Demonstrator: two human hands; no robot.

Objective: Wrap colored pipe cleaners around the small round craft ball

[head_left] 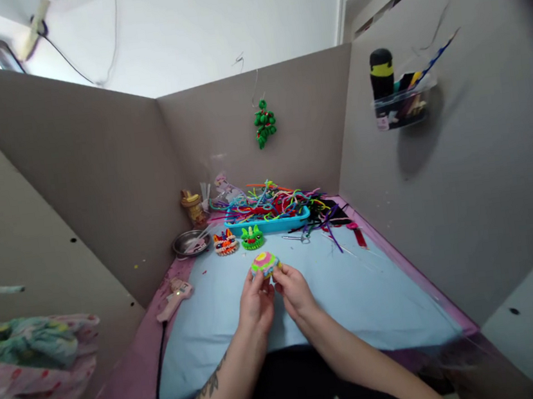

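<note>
A small rounded piece (265,263) with yellow, pink, green and blue bands is held up between both hands, over the middle of the light blue cloth. My left hand (255,299) pinches its lower left side, thumb in front. On the lower right side, my right hand (295,288) grips it between thumb and fingers. Just beyond the hands, an orange and white figure (225,243) and a green figure (252,238) with pointed ears sit side by side on the cloth.
A blue tray (270,226) heaped with colourful fuzzy stems stands at the back. Left are a metal bowl (191,243) and a corded pink glue gun (175,299). Scissors (296,238) lie right of centre. Grey panels (252,84) enclose the table; a bin (401,110) hangs right.
</note>
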